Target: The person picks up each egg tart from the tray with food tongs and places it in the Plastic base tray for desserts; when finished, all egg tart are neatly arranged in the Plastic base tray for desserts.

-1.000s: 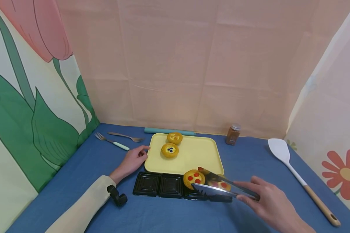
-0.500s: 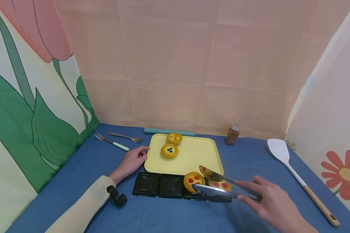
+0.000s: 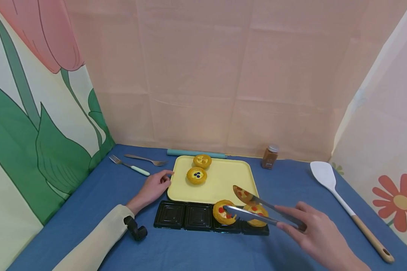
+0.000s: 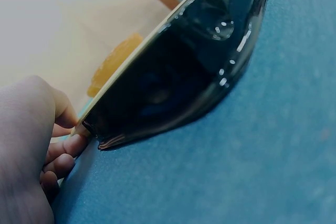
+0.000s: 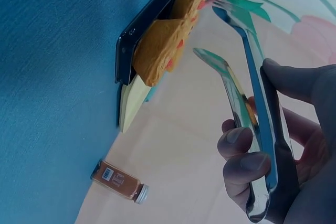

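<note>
My right hand (image 3: 320, 233) grips metal tongs (image 5: 253, 87) by the handles, thumb on one arm and fingers curled on the other. Their tips stand apart and empty, above two egg tarts with red toppings. The left one (image 3: 220, 216) and the right one (image 3: 257, 222) sit side by side in the right half of a black compartment tray (image 3: 169, 214). At the left edge of a yellow tray (image 3: 230, 180), my left hand (image 3: 152, 188) pinches the rim, as the left wrist view shows. A tart with blue berries (image 3: 196, 175) and a pale-topped tart (image 3: 202, 161) lie on that yellow tray.
Two forks, one green-handled (image 3: 140, 170) and one metal (image 3: 156, 162), lie at the left. Behind the yellow tray is a teal stick (image 3: 196, 153). A spice jar (image 3: 270, 156) stands at the back right, and a white spatula (image 3: 325, 177) lies along the right side.
The tongs have spread and lifted off the right-hand tart, which stays in the black tray's end compartment. My left hand keeps its place.
</note>
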A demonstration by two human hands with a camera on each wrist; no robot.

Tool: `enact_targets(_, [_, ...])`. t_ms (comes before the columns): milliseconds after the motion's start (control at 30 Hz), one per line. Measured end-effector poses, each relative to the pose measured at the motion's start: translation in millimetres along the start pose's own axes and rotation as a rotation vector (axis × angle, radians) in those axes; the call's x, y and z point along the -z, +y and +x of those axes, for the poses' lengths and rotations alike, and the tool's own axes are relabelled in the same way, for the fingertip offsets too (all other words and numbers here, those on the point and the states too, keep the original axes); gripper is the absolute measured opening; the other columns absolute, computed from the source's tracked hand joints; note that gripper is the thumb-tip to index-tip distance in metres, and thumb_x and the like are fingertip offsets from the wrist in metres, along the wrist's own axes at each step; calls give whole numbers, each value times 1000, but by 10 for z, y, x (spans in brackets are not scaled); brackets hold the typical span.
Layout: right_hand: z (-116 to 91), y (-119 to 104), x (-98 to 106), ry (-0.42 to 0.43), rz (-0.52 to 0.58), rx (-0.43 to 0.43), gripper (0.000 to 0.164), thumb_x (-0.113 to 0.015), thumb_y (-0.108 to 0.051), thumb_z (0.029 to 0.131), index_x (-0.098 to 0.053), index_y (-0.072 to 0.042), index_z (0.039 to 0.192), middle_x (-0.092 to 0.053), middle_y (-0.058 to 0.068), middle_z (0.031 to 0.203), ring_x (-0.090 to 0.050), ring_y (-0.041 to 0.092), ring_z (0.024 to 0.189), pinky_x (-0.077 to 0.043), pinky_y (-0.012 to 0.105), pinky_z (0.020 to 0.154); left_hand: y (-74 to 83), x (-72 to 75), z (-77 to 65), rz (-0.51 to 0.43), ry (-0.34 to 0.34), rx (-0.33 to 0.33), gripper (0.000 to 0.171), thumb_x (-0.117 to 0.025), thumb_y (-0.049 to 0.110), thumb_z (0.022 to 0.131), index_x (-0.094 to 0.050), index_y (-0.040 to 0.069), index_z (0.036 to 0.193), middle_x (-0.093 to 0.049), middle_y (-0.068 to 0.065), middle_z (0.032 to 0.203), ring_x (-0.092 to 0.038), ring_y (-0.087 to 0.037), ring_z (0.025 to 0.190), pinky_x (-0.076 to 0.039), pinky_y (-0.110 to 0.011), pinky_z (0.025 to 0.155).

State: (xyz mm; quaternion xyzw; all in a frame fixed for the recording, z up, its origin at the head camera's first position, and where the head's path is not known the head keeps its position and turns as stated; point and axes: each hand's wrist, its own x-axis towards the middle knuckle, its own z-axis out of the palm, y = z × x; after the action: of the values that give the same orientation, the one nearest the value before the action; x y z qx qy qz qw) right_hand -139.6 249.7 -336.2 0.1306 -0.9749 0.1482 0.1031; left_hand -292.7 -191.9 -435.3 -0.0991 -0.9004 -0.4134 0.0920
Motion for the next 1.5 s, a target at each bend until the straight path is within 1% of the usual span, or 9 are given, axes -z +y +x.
enact_targets(167, [47, 3, 3, 62, 11, 16, 41, -83, -35, 83, -75, -27, 122, -45, -7, 76, -42, 8, 59, -37, 25, 51, 3, 0, 0, 5, 0, -7, 36, -55, 9, 96, -64, 2, 131, -62, -2, 87, -49, -19, 67, -38, -32, 64])
enact_targets(367, [162, -16, 2, 108, 32, 13, 45, -81, -38, 85, -74, -22, 126, -49, -5, 79, -44, 12, 61, -38, 26, 50, 0, -6, 7, -3, 2, -3, 36, -56, 7, 96, -64, 3, 131, -61, -2, 86, -48, -19, 66, -37, -33, 64])
enact_targets(667, [309, -29, -45, 127, 13, 36, 46, -77, -46, 86, -73, -23, 126, -49, -4, 78, -42, 12, 60, -37, 27, 48, -16, -14, 14, 7, -3, 4, 36, -55, 10, 97, -64, 4, 131, -61, -2, 87, -49, -20, 67, -38, -33, 65])
enact_targets(933, [482, -30, -131, 163, 22, 69, 43, -79, -42, 87, -75, -21, 125, -52, -4, 79, -43, 12, 60, -36, 28, 47, -26, -14, 19, -2, -9, 2, 36, -56, 10, 97, -64, 4, 131, -61, -2, 87, -50, -20, 67, -39, -34, 65])
enact_targets(1233, [699, -40, -221, 164, 24, 88, 44, -79, -39, 87, -74, -19, 126, -55, -2, 81, -44, 14, 63, -38, 30, 48, -28, -15, 15, 10, -7, 1, 36, -56, 10, 97, -64, 4, 131, -61, -2, 87, -50, -20, 69, -40, -34, 66])
enact_targets(1500, [873, -71, -305, 179, -14, 119, 42, -78, -37, 88, -74, -18, 125, -53, 0, 80, -42, 14, 59, -34, 31, 46, -22, -12, 17, 10, -9, 1, 36, -56, 10, 97, -64, 4, 131, -61, -2, 87, -50, -20, 69, -40, -34, 66])
